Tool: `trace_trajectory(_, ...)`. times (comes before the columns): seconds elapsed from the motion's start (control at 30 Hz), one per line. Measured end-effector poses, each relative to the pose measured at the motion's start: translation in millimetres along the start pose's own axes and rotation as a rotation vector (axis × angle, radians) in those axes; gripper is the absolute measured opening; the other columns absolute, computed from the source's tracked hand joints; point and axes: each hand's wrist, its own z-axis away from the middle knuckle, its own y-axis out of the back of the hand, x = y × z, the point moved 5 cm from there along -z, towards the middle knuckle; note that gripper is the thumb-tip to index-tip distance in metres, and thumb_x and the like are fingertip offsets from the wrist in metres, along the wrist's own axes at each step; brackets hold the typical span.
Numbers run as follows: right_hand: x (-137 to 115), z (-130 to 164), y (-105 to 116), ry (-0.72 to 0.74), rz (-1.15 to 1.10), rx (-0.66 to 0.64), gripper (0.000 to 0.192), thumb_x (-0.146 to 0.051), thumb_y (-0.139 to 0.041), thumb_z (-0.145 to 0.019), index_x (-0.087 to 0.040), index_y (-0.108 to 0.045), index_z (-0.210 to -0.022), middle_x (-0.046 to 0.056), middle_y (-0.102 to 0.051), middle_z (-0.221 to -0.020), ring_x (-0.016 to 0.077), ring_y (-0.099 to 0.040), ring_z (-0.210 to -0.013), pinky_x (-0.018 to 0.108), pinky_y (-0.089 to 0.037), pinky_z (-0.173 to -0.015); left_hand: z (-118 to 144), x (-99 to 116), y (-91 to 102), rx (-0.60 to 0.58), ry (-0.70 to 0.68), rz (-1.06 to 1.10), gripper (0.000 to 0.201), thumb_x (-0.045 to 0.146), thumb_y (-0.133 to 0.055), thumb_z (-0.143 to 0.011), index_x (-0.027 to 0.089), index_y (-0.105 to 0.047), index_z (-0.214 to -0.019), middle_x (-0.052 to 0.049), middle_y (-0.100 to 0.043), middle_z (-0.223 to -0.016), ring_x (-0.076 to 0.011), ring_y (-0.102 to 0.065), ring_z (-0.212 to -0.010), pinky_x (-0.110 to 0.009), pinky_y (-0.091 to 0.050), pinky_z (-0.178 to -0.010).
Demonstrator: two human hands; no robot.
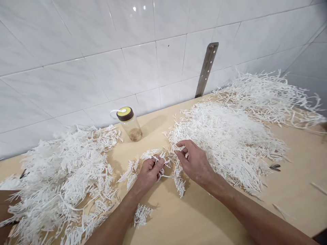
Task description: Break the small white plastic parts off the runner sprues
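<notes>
I see the wooden table (204,217) filling the lower frame under a white tiled wall (76,51); one heap of white plastic sprigs (224,136) spreads across the centre right, another heap (63,177) fills the lower left; a metal bracket (206,68) leans on the wall at upper centre. At frame centre my left hand (149,172) is closed around a white sprig strip (143,160); my right hand (195,161) pinches the strip's other end with thumb and forefinger, just at the edge of the right heap. I judge the thin prongs could snag neighbouring sprigs and drag them along, or snap if pulled hard. The clear bottle (130,126), lid on, holds a little brownish liquid at its bottom; a sweeping tangle could tip it.
</notes>
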Motion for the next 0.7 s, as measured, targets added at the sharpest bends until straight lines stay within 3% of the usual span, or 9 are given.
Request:
trace_trajectory(0.07, 0.1, -0.2, -1.3, -0.005, -0.004, -0.047, 0.025, -0.031, -0.052, -0.091, -0.016, -0.061, -0.109, 0.006, -0.066, -0.086, 0.0157, -0.058, -0.063, 0.031, -0.047, -0.062, 0.1, 0.0, 0.4, -0.012, -0.008, -0.013, 0.048, 0.061, -0.059, -0.085, 0.017, -0.055, -0.069, 0.007, -0.041, -0.047, -0.0065, -0.035, -0.040, -0.022, -0.025, -0.042)
trace_trajectory(0.17, -0.3, 4.1, -13.2, -0.107, -0.111, -0.266, 0.031, -0.038, -0.052, -0.091, -0.017, -0.066, -0.110, 0.003, -0.065, -0.073, 0.0165, -0.058, -0.062, 0.029, -0.046, -0.059, -0.1, 0.8, 1.0, -0.012, -0.031, -0.042, 0.048, 0.060, -0.057, -0.086, 0.016, -0.053, -0.066, 0.005, -0.043, -0.050, -0.0065, -0.037, -0.043, -0.021, -0.027, -0.044)
trace_trajectory(0.27, -1.7, 9.5, -23.4, -0.190, -0.195, -0.430, 0.031, -0.040, -0.055, -0.090, -0.019, -0.071, -0.105, 0.002, -0.069, -0.075, 0.0147, -0.056, -0.060, 0.027, -0.044, -0.056, -0.8, 1.6, 0.7, -0.008, -0.058, -0.061, 0.048, 0.059, -0.057, -0.087, 0.016, -0.052, -0.066, 0.005, -0.044, -0.052, -0.0065, -0.038, -0.045, -0.021, -0.028, -0.045)
trace_trajectory(0.43, -0.7, 10.6, -24.1, -0.178, -0.235, -0.343, 0.018, -0.033, -0.059, -0.088, -0.020, -0.073, -0.088, 0.001, -0.069, -0.074, 0.0134, -0.056, -0.059, 0.026, -0.042, -0.053, -2.0, 0.0, 0.6, 0.044, -0.041, -0.021, 0.046, 0.058, -0.062, -0.084, 0.017, -0.053, -0.067, 0.006, -0.042, -0.048, -0.0061, -0.036, -0.042, -0.021, -0.027, -0.043)
trace_trajectory(0.7, -15.3, 15.1, -22.2, 0.169, -0.245, -0.213, 0.015, -0.021, -0.053, -0.094, -0.020, -0.066, -0.087, 0.004, -0.067, -0.084, 0.0146, -0.059, -0.071, 0.027, -0.047, -0.063, -1.1, -1.6, 2.8, 0.079, 0.032, 0.075, 0.042, 0.056, -0.067, -0.079, 0.016, -0.056, -0.070, 0.005, -0.046, -0.052, -0.0049, -0.033, -0.039, -0.020, -0.024, -0.040)
